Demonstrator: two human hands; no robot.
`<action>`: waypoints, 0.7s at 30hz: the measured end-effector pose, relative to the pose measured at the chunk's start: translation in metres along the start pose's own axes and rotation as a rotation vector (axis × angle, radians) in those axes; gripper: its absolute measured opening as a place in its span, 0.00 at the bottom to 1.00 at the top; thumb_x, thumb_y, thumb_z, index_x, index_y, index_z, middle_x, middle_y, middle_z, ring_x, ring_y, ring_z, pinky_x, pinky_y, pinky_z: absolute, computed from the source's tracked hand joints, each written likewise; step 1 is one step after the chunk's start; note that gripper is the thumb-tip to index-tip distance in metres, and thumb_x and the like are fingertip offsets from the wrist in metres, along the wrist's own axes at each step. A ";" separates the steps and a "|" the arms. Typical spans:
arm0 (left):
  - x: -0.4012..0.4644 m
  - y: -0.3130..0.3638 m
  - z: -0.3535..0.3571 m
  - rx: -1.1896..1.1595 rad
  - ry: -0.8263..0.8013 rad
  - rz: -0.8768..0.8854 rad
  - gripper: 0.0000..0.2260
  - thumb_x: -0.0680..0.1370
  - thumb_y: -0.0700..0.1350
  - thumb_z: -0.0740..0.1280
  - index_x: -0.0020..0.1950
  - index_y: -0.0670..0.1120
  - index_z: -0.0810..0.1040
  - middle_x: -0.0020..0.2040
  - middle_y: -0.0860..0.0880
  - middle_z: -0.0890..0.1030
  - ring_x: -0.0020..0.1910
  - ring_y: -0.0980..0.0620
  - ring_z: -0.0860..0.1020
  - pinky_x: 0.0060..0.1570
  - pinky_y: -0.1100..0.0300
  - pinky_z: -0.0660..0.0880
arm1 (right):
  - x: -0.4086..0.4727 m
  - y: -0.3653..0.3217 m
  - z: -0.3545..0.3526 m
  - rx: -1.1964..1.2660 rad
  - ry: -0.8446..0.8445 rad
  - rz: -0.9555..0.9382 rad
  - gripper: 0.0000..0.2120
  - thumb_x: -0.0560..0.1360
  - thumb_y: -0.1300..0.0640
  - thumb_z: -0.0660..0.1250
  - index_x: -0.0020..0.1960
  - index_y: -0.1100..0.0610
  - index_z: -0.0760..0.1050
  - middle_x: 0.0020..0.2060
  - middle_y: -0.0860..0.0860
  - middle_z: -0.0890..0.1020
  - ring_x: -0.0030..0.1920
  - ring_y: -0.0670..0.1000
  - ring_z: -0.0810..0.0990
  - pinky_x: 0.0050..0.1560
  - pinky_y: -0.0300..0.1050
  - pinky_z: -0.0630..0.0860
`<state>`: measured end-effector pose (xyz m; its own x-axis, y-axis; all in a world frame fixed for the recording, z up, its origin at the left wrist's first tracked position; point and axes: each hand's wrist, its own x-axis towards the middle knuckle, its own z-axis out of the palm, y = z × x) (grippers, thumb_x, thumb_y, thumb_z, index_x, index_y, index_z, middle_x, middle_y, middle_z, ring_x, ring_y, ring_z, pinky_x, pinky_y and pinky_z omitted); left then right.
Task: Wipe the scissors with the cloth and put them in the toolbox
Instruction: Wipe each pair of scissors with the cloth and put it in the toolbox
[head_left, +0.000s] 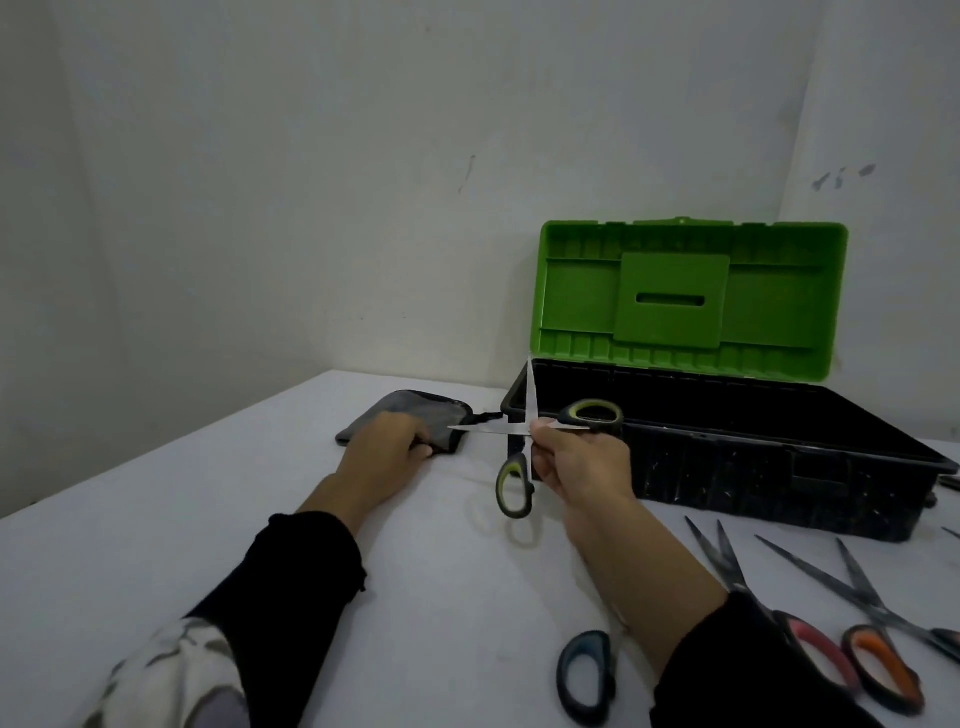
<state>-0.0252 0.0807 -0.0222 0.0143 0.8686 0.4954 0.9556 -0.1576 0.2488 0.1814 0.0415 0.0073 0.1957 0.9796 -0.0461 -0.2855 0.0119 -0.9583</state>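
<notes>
1. Bare right hand (576, 460) pinching green-and-black-handled steel scissors (522, 441) at the pivot, blades spread wide, held above the white table (208, 519).
2. Left hand (387, 447) resting on a folded grey cloth (410, 410), fingers curled over its near edge.
3. Just behind the scissors: black plastic toolbox (727, 467), green lid (685, 296) standing open.
4. Nearer right: 3 more scissors (831, 623) lying flat.
</notes>
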 end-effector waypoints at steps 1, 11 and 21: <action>0.000 0.001 -0.001 0.004 0.013 -0.005 0.05 0.75 0.44 0.66 0.46 0.44 0.79 0.45 0.46 0.82 0.48 0.45 0.78 0.44 0.54 0.71 | 0.000 -0.001 -0.001 -0.038 0.003 -0.019 0.03 0.69 0.62 0.73 0.38 0.59 0.80 0.32 0.53 0.81 0.32 0.48 0.77 0.43 0.43 0.77; -0.045 0.050 -0.030 -0.143 -0.138 0.133 0.05 0.79 0.45 0.61 0.44 0.46 0.69 0.40 0.51 0.75 0.40 0.50 0.73 0.41 0.57 0.70 | -0.018 -0.045 -0.028 -0.588 -0.187 -0.272 0.03 0.69 0.63 0.72 0.37 0.61 0.80 0.31 0.56 0.82 0.29 0.50 0.78 0.31 0.41 0.77; -0.070 0.056 -0.039 -0.243 -0.076 0.123 0.04 0.72 0.42 0.71 0.45 0.47 0.85 0.42 0.53 0.84 0.39 0.59 0.78 0.42 0.71 0.71 | -0.031 -0.048 -0.046 -0.523 -0.335 -0.181 0.02 0.70 0.67 0.70 0.42 0.65 0.80 0.33 0.57 0.78 0.30 0.49 0.75 0.27 0.35 0.74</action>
<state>0.0155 -0.0067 -0.0106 0.1564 0.8675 0.4722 0.8471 -0.3636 0.3876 0.2324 0.0009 0.0414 -0.1297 0.9818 0.1384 0.2362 0.1662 -0.9574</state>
